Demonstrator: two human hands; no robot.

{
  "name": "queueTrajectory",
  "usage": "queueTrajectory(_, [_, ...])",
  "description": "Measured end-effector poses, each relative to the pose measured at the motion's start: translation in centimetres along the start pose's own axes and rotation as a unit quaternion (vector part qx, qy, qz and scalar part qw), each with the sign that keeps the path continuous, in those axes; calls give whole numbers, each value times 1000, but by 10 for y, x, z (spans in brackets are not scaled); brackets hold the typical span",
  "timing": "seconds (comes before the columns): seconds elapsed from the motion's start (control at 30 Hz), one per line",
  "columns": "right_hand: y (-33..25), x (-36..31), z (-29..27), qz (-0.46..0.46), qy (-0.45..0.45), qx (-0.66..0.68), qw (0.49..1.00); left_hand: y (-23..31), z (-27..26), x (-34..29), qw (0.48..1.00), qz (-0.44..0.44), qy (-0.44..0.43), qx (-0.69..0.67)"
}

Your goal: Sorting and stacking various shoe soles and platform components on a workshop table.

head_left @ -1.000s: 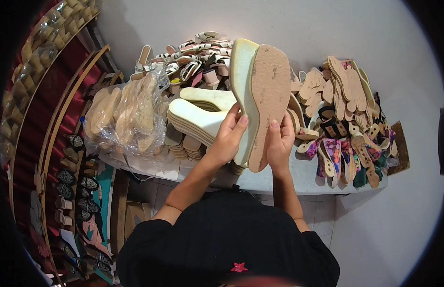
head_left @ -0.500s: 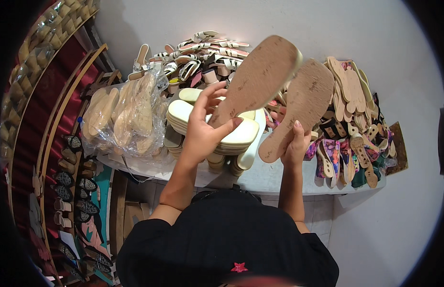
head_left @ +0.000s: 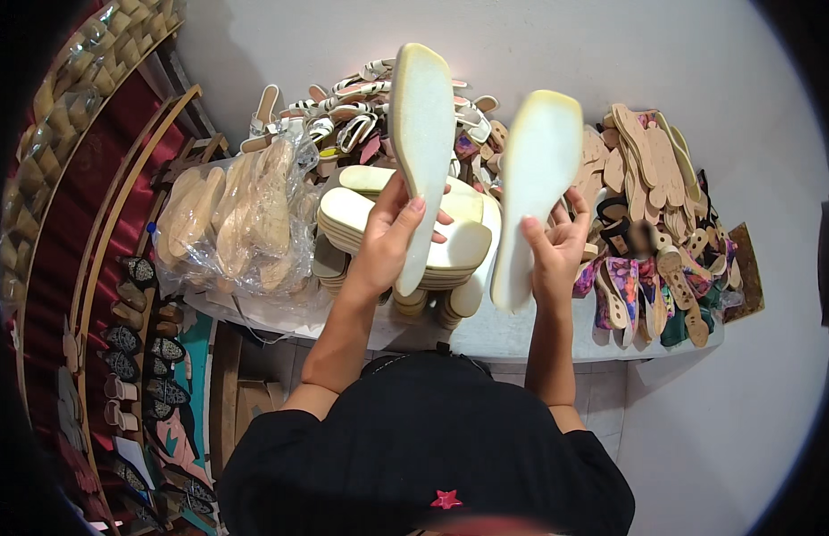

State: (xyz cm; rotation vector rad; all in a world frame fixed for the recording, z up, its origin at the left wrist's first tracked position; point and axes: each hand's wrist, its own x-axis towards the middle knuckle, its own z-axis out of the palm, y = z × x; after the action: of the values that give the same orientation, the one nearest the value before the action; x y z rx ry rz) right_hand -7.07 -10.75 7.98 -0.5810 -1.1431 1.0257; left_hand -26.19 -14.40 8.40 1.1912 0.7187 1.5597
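Observation:
I hold up one shoe insole in each hand, side by side above the table. My left hand (head_left: 392, 234) is closed round the narrow end of a whitish insole (head_left: 421, 125), which stands nearly upright with its square toe up. In my right hand (head_left: 557, 246) is a matching insole (head_left: 544, 147), pinched at its narrower part between thumb and fingers, pale face showing. Behind and below the left hand lie stacked cream insoles (head_left: 347, 214), partly hidden by it. Their brown undersides are out of sight.
A clear plastic bag of wooden-coloured soles (head_left: 245, 210) sits at the table's left. Strappy white sandals (head_left: 352, 116) are heaped at the back. Tan soles (head_left: 655, 165) and floral wedge pieces (head_left: 618, 290) crowd the right side. Shoe racks (head_left: 120, 339) line the left.
Both insoles have been turned over, from brown undersides to pale faces. The left one has swung more upright, and the right one has shifted slightly left.

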Motion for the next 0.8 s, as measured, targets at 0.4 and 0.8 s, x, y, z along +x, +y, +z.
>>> queueTrajectory(0.4, [13,-20,39,38,-146,-117,982,-26,14,-6,994,54,-26,95])
queueTrajectory(0.8, [0,2,27,51,-48,27,997,14,-35,20,998,-1,-30,46])
